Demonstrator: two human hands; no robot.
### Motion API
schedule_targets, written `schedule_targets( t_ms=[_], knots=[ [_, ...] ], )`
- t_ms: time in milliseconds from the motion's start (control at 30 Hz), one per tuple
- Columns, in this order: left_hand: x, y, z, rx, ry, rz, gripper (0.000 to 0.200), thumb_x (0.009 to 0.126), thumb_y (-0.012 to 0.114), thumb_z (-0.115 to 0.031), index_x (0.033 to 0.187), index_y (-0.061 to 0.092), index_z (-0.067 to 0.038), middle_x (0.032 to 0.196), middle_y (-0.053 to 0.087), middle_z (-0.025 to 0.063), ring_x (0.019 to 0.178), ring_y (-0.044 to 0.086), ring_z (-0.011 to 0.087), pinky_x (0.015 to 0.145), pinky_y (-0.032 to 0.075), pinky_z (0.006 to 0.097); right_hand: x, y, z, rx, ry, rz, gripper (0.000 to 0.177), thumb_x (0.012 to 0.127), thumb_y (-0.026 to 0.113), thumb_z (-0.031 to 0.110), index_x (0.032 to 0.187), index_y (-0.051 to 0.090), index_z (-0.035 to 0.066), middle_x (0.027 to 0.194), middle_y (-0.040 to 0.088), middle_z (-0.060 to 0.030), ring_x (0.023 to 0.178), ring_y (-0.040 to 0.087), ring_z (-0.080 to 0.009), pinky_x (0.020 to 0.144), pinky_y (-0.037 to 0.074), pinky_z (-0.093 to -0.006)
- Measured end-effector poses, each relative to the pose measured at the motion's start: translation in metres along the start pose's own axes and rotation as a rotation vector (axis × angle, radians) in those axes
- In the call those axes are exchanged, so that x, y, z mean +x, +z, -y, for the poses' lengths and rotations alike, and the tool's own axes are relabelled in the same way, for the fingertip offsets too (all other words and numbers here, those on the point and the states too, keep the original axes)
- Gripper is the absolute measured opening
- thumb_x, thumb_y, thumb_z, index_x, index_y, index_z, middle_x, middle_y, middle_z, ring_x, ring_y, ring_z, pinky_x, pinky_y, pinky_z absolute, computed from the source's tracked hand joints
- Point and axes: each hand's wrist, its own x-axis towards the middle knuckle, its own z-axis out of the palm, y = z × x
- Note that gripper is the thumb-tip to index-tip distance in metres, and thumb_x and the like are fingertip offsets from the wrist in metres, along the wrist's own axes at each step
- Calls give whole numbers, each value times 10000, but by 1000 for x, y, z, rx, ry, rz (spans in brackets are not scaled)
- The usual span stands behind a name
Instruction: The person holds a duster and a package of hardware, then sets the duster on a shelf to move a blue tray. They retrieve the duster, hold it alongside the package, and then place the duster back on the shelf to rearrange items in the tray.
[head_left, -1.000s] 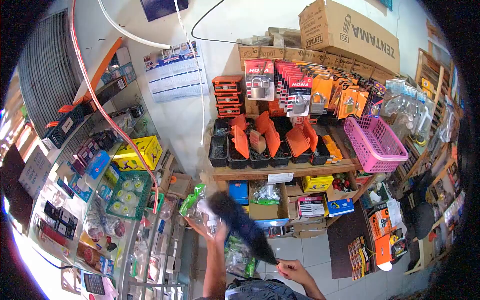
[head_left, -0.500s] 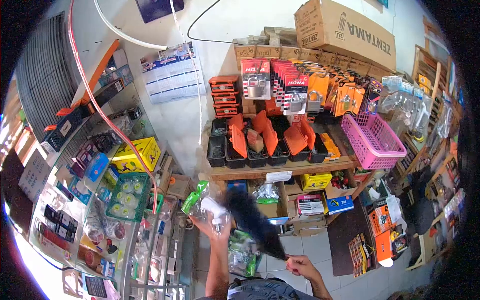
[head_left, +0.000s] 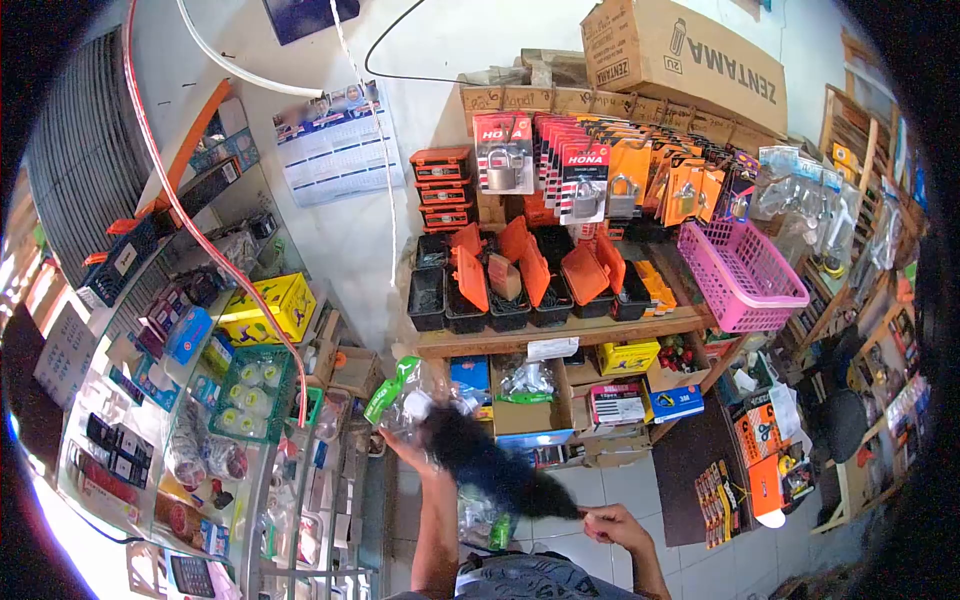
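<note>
My left hand (head_left: 410,450) is closed around a clear plastic package with a green label (head_left: 396,388), held up near the glass case. A whitish item shows dimly inside it. In my right hand (head_left: 615,527), at the lower middle, is the thin handle end of a black feather duster (head_left: 505,470). The duster slants up to the left, and its blurred tip overlaps the package and hides part of it. Below, another clear bag with green labels (head_left: 485,522) is partly covered by the duster and sits near my body.
A wooden shelf (head_left: 560,338) ahead bears black bins with orange lids (head_left: 468,278), under hanging carded padlocks (head_left: 584,185). A pink basket (head_left: 745,285) stands at its right end. Open boxes (head_left: 535,415) fill the space below. A glass display case (head_left: 265,500) lies left.
The duster's tip has swept down and left, now covering the white item in the package. My right hand has shifted slightly right, and the view has tilted a little.
</note>
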Motion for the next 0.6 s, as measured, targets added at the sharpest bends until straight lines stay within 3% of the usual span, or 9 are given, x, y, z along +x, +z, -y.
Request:
schedule_targets(
  t_ms=[67, 100, 167, 300, 333, 367, 433, 500, 600],
  knots=[
    [2, -16, -7, -298, -198, 227, 825, 792, 443, -703, 1351, 387, -99, 1281, 507, 178, 1149, 507, 317, 1004, 383, 513, 4, -12, -5, 24, -3, 45, 313, 944, 560, 216, 1152, 607, -13, 666, 517, -6, 532, 408, -38, 436, 312, -188],
    [3, -34, -5, -300, -199, 225, 825, 792, 443, -703, 1351, 387, -99, 1281, 507, 178, 1149, 507, 317, 1004, 383, 513, 5, -17, -8, 47, -10, 87, 332, 940, 568, 207, 1192, 592, -7, 674, 521, -6, 538, 416, -39, 437, 311, -187],
    [-1, -14, -3, -13, -151, 6, 860, 771, 455, -728, 1359, 378, -105, 1276, 506, 182, 1104, 525, 328, 965, 410, 509, -1, -9, 9, 9, -6, 108, 304, 937, 572, 202, 1150, 614, -11, 669, 521, -4, 535, 416, -39, 436, 310, -186],
    [16, -72, -6, 111, 12, -48, 936, 761, 383, -783, 1351, 397, -57, 1344, 462, 153, 1155, 501, 330, 977, 400, 497, 4, -8, 3, 15, -33, 62, 256, 935, 574, 190, 1065, 655, -15, 668, 528, 0, 531, 417, -36, 441, 317, -186],
    [1, -7, -1, -55, -84, -132, 921, 764, 371, -787, 1318, 452, -56, 1282, 514, 153, 1126, 512, 316, 961, 410, 474, 5, -10, -2, 15, -30, 63, 256, 935, 574, 190, 1065, 655, -15, 668, 528, 0, 531, 417, -36, 441, 317, -186],
    [4, -34, -7, -332, -200, 118, 926, 757, 359, -794, 1281, 492, -42, 1201, 563, 159, 1080, 535, 318, 943, 424, 444, 6, -13, -6, 39, -16, 95, 250, 935, 575, 195, 1037, 659, -18, 673, 534, -1, 532, 418, -35, 443, 319, -186],
    [-9, 21, 2, 94, -60, -253, 874, 800, 349, -760, 1312, 459, -60, 1211, 556, 175, 974, 588, 300, 831, 498, 382, 4, -10, 2, 62, -4, 128, 247, 935, 577, 199, 1009, 663, -20, 678, 540, -2, 533, 419, -34, 445, 322, -185],
    [-12, 43, 4, 177, -11, -285, 864, 798, 357, -757, 1308, 469, -70, 1202, 560, 155, 967, 584, 289, 849, 483, 398, -6, 5, 27, -52, 17, 180, 236, 928, 587, 195, 972, 658, -25, 686, 546, -6, 527, 414, -33, 450, 325, -185],
    [-16, 62, 6, 428, 134, -389, 833, 793, 380, -750, 1299, 498, -99, 1174, 574, 93, 944, 573, 253, 903, 438, 444, 5, -1, 9, 40, 22, 79, 249, 919, 605, 214, 914, 643, -32, 679, 539, -3, 529, 413, -31, 455, 333, -190]
  ],
)
